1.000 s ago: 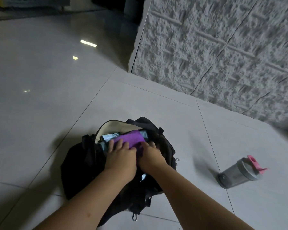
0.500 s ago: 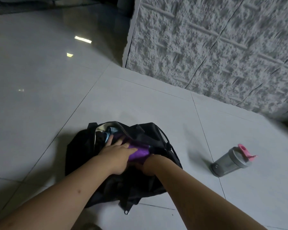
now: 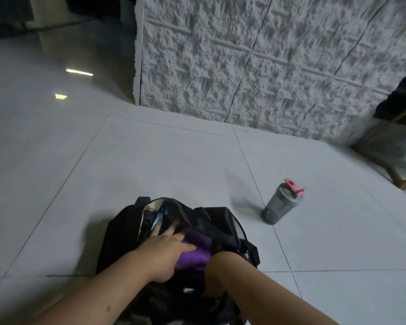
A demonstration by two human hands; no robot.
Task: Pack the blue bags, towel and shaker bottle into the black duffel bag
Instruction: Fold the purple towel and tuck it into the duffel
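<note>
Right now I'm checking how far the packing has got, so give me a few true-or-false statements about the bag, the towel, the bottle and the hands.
1. The shaker bottle lies on the floor, outside the duffel bag. True.
2. The purple towel is spread flat on the tiles. False: it sits in the bag's opening.
3. The left hand rests on the towel. True.
4. The right hand is holding the bottle. False: the right arm reaches down into the bag and its hand is hidden.
5. The bottle has a pink cap. True.
6. The bag is zipped closed. False: it is open, with something light blue showing inside.
</note>
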